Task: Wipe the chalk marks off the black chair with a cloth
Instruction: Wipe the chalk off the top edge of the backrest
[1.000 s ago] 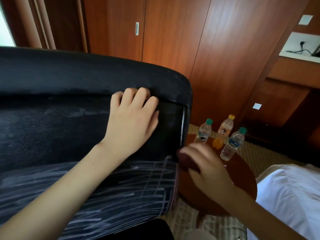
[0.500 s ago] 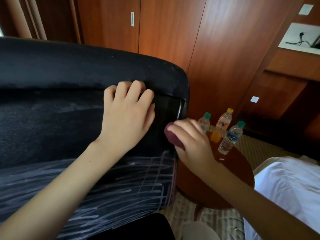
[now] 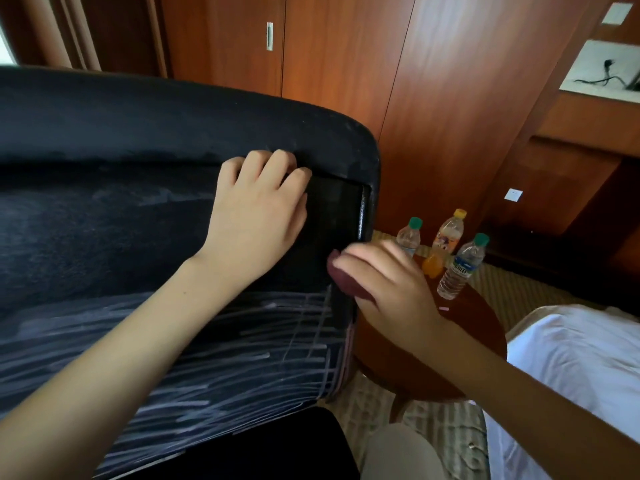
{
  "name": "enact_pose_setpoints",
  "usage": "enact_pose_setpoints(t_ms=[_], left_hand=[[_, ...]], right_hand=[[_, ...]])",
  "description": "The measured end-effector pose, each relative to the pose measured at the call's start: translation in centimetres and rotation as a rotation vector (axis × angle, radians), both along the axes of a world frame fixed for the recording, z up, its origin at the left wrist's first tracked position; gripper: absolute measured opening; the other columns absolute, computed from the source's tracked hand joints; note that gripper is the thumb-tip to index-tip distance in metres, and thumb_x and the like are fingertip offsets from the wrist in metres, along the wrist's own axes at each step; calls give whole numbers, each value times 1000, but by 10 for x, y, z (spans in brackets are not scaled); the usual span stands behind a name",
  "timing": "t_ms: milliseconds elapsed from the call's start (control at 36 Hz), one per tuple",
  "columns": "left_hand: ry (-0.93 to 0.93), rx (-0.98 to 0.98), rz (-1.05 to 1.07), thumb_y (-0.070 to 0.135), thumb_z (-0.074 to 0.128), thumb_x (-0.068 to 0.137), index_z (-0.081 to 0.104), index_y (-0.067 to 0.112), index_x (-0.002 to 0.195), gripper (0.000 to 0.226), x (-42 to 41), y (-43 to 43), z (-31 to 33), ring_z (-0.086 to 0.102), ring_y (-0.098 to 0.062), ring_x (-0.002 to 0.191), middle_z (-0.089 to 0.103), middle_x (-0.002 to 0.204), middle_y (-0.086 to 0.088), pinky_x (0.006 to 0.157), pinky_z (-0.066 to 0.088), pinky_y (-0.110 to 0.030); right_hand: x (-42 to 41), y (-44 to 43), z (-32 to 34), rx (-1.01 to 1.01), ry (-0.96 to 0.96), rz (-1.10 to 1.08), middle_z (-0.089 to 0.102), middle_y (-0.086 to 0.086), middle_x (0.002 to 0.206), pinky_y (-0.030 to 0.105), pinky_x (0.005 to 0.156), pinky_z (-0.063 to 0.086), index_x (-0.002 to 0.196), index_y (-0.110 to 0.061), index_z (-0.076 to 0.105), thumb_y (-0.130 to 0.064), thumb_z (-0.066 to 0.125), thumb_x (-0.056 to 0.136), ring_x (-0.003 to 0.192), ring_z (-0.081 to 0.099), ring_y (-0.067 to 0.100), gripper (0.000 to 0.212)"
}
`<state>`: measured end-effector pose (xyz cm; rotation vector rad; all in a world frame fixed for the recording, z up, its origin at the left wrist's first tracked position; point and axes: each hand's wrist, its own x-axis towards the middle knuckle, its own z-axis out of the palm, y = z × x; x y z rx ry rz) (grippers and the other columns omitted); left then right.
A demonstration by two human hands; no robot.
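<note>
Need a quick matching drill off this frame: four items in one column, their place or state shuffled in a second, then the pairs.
Items
1. left hand
2. right hand
3. chalk marks
4. yellow-capped bottle

Place or state
A. standing on the round wooden table
B. scrawled across the seat of the black chair
C. resting on the chair back
D. gripping a dark red cloth at the chair's edge

Pairs: 1-C, 2-D, 3-B, 4-A
</note>
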<state>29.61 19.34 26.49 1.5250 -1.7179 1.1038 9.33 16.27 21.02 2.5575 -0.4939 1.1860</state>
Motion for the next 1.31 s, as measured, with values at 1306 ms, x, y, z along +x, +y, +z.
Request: enact_pose_setpoints(t_ms=[1306], left_hand=[[-74,85,-132,6,48,89,60,7,126,39,20,9,-3,55,-32,110,60,122,-12,99,33,-37]], right_hand=[[14,15,-90,-257,623,91,69,-14,85,27,87,43,86,-26,76,-17,45,82,89,58,6,32]])
